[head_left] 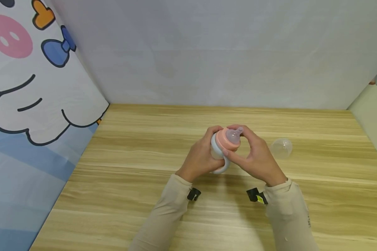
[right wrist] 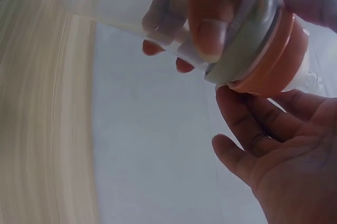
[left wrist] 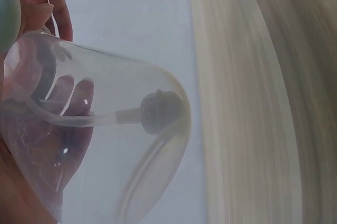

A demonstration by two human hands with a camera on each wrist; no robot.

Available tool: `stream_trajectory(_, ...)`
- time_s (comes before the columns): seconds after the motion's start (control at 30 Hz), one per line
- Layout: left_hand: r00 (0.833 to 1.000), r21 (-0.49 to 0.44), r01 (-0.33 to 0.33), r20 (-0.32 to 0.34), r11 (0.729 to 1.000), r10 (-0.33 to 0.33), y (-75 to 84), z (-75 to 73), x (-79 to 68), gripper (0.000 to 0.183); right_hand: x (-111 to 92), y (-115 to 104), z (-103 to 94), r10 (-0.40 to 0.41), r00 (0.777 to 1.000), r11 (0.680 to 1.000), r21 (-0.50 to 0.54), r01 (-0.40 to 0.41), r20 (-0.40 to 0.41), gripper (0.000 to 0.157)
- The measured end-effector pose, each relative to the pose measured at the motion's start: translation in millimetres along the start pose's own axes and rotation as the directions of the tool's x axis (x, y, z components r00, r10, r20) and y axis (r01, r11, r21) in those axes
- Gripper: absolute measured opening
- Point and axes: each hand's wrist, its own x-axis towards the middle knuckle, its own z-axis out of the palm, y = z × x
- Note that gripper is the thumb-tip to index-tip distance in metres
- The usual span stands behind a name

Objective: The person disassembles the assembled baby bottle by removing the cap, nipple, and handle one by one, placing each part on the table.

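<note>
A clear baby bottle (left wrist: pixel 121 71) is held tilted above the table. Its pink collar (head_left: pixel 225 142) carries a clear nipple (head_left: pixel 234 135) that points up and to the right in the head view. Below the collar is a pale handle ring with a curved handle (head_left: pixel 221 170). My left hand (head_left: pixel 200 157) grips the bottle's body just under that ring. With thumb and fingers on either side, my right hand (head_left: pixel 260 159) holds the pink collar. Inside the bottle, the left wrist view shows a straw (left wrist: pixel 84 121) ending in a round weight (left wrist: pixel 160 112).
A clear dome-shaped cap (head_left: pixel 281 147) sits on the wooden table (head_left: pixel 128 157), to the right of my right hand. A pale wall (head_left: pixel 207 62) rises behind the table, and a cartoon-printed panel (head_left: pixel 25 73) borders its left side.
</note>
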Motion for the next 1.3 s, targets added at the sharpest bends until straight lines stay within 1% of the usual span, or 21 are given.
stream_trajectory(0.13, 1.0, 0.001, -0.006, -0.002, 1.0, 0.006, -0.2, -0.8, -1.0, 0.084, -0.7, 0.5, 0.1, -0.013, 1.0, 1.0, 0.026, 0.012, 0.017, 0.058)
stream_trajectory(0.2, 1.0, 0.0, -0.011, -0.002, 1.0, 0.011, -0.6, -1.1, -1.2, 0.083, -1.0, 0.0, 0.2, -0.002, 1.0, 0.999, 0.038, 0.001, 0.02, 0.06)
stream_trajectory(0.33, 1.0, 0.007, -0.021, -0.003, 1.0, 0.021, -0.8, -1.0, -1.9, 0.083, -1.1, -3.2, 2.1, 0.071, 0.997, 0.996, 0.058, -0.072, 0.014, 0.06)
stream_trajectory(0.43, 0.999, 0.03, -0.035, -0.007, 0.999, 0.035, -0.8, -0.8, -2.0, 0.082, -0.3, -6.8, 4.3, 0.14, 0.99, 0.989, 0.053, -0.139, -0.009, 0.061)
stream_trajectory(0.6, 0.999, 0.073, -0.044, -0.011, 0.996, 0.045, 0.4, 0.0, -1.9, 0.081, 1.1, -11.5, 8.4, 0.228, 0.969, 0.974, 0.013, -0.228, -0.1, 0.063)
stream_trajectory(0.7, 0.999, 0.085, -0.04, -0.011, 0.996, 0.041, 1.1, 0.3, -2.0, 0.081, 1.2, -14.4, 10.5, 0.272, 0.949, 0.96, -0.02, -0.279, -0.158, 0.063)
stream_trajectory(0.83, 0.999, 0.092, -0.042, -0.012, 0.995, 0.043, 1.5, 0.5, -1.6, 0.081, 0.6, -18.5, 12.1, 0.315, 0.924, 0.938, -0.076, -0.338, -0.216, 0.062)
stream_trajectory(0.93, 0.999, 0.096, -0.047, -0.014, 0.994, 0.049, 1.4, 0.6, -1.6, 0.081, 0.4, -19.7, 13.4, 0.33, 0.913, 0.926, -0.105, -0.363, -0.239, 0.062)
stream_trajectory(1.07, 0.998, 0.102, -0.051, -0.019, 0.994, 0.053, 1.4, 0.7, -2.4, 0.081, 0.0, -19.4, 15.1, 0.341, 0.907, 0.917, -0.126, -0.379, -0.246, 0.06)
stream_trajectory(1.17, 0.998, 0.112, -0.055, -0.023, 0.992, 0.058, 1.6, 0.8, -2.8, 0.081, -0.4, -18.8, 15.5, 0.331, 0.911, 0.918, -0.138, -0.371, -0.246, 0.058)
stream_trajectory(1.3, 0.998, 0.12, -0.058, -0.025, 0.991, 0.061, 1.9, 0.8, -2.7, 0.08, -0.7, -18.4, 14.1, 0.31, 0.921, 0.928, -0.137, -0.348, -0.236, 0.054)
